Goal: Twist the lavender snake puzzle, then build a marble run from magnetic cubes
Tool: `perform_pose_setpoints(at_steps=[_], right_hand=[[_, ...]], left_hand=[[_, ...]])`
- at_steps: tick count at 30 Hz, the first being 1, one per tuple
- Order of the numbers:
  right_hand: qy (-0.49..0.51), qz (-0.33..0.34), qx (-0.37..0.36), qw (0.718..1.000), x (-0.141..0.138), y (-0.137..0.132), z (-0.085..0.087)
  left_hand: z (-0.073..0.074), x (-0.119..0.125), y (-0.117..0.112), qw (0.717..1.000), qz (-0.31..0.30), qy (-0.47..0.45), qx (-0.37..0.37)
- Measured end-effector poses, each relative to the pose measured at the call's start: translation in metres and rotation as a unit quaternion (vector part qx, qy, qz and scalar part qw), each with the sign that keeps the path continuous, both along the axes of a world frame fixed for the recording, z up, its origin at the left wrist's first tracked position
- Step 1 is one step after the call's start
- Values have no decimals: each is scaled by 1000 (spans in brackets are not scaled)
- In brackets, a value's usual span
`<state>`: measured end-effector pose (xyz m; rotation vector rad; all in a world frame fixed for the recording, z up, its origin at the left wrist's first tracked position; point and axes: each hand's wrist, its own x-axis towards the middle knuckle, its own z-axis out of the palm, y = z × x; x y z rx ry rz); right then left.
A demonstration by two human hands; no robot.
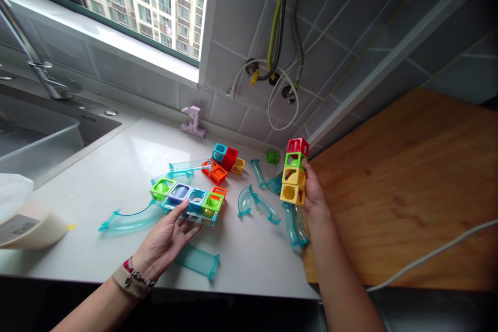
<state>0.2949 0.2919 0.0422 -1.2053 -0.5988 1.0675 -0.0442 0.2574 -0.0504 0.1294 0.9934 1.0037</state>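
My right hand (316,198) grips an upright stack of coloured hollow cubes (294,171), red on top, then green, then two yellow, held above the white counter (116,166). My left hand (165,238) holds the near edge of a flat row of cubes (189,197), green, purple, blue and green, with an orange one behind, joined to a clear teal track piece. A curved teal track (130,219) reaches left from that row. Its fingers are curled under the row with the thumb on top.
Loose teal track pieces (259,202) lie between my hands, with a straight one (198,261) near the front edge. A blue, red, orange and yellow cube cluster (225,161) sits further back. A sink (42,129) lies left, a wooden board (408,192) right, hoses (280,62) on the tiled wall.
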Motion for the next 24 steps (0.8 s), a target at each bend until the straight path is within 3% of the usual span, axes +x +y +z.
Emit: perform_pose_setpoints(at_steps=[3,6,11,17,24], right_hand=[[-53,27,-18,998,-9,-4,-5],[-196,73,-14,978,-26,-17,-20],[-495,165,-23,853,-63,-59,-41],[-595,237,-12,768,-97,-106,-43],[-653,263,8,710,-111,-107,-46]], left_hand=[[1,-2,2,1000,-13,9,10],[3,-6,6,999,-41,25,24],[10,-17,17,995,-93,39,27],[15,-26,19,994,-91,48,31],[7,-25,11,995,-90,27,32]])
